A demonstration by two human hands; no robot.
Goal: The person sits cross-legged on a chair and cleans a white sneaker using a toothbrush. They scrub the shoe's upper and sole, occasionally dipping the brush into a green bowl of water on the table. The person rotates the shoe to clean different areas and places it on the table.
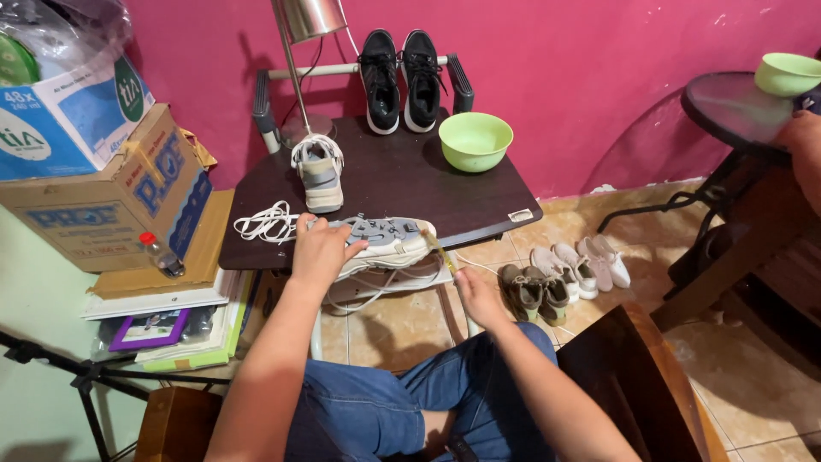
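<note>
Dark table (479,210): left hand (321,248) clamps the grey sneaker (389,242); right hand (475,295) pinches the white lace (428,274), best drawn taut and evenly.

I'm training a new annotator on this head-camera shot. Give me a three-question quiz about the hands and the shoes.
1. True or false: the left hand rests on the grey-and-white sneaker lying on its side on the dark table.
2. Where is the right hand? A) in the green bowl B) below the table's front edge, by the sneaker's toe C) on the black shoes
3. Fill in: a loose white ____ lies left of the left hand.

Key: 1 true; 2 B; 3 shoelace.
</note>
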